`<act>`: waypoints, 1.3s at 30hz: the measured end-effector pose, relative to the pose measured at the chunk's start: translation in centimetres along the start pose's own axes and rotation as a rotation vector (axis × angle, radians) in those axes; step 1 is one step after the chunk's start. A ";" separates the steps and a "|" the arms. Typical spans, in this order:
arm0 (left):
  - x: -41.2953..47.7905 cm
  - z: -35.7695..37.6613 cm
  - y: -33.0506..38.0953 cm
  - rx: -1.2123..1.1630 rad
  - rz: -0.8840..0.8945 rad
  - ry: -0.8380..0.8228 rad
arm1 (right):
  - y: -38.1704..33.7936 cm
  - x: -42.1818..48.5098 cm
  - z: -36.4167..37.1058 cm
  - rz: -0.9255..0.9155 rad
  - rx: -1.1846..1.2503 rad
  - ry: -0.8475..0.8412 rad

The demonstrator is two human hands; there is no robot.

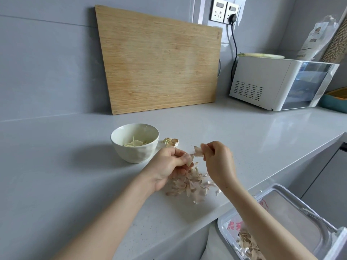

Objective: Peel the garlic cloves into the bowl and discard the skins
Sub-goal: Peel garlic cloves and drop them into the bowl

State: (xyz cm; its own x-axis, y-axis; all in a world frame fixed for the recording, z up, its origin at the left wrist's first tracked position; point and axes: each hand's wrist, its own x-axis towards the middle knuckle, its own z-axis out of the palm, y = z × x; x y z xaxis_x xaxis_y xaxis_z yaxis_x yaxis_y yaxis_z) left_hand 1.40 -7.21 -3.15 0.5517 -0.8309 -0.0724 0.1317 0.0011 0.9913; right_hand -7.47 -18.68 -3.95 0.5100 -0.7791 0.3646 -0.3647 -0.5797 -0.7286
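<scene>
Counter (75, 166), cloves (136, 143) in bowl (135, 155), skins (247, 243) in bin (220, 228), left grip (167, 166) pinching clove (188, 160), right grip (218, 160) pinching skin (198, 152)

Glossy ceramic bowl (134, 142); papery skins (189, 182); matt wooden board (159, 59).

One wide-angle camera, worn on the person's head, looks forward and down across the pale grey speckled stone desk (78, 151). It sits close: both bare forearms enter from the bottom edge, and the left hand (169, 166) and right hand (218, 162) lie near each other just below the frame's middle. The view's top reaches the grey wall (47, 62) with the leaning light bamboo chopping board (159, 61); the lower right corner looks past the desk's edge down into a white plastic-lined bin (220, 229)
</scene>
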 end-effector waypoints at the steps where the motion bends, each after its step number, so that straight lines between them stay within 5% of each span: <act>1: 0.0 0.0 0.1 -0.021 -0.001 -0.005 | 0.2 0.1 0.0 0.020 0.008 0.010; 16: 0.5 -0.6 0.5 -0.187 0.041 0.250 | 0.4 -0.2 -1.1 0.005 0.115 0.186; 25: 0.0 -0.6 1.3 -0.480 -0.063 0.188 | 0.1 -1.0 -1.1 -0.120 -0.157 0.031; 29: 0.0 -0.5 1.2 -0.498 -0.071 0.179 | -0.9 -1.3 -0.8 -0.151 -0.046 -0.014; 34: -0.1 -0.9 2.2 -0.261 0.145 0.304 | -1.1 -0.7 -0.5 -0.176 -0.017 -0.009; 39: -0.6 -3.3 3.7 0.413 0.618 0.661 | -1.0 1.4 0.7 -0.188 -0.159 -0.084</act>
State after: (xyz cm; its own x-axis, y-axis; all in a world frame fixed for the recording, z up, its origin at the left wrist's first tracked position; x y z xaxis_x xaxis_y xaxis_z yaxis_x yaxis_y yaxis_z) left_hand 4.25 -4.90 0.22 0.7912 -0.2727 0.5474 -0.5615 0.0309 0.8269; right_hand -5.85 -19.03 -3.11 0.6410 -0.6353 0.4307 -0.3717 -0.7479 -0.5499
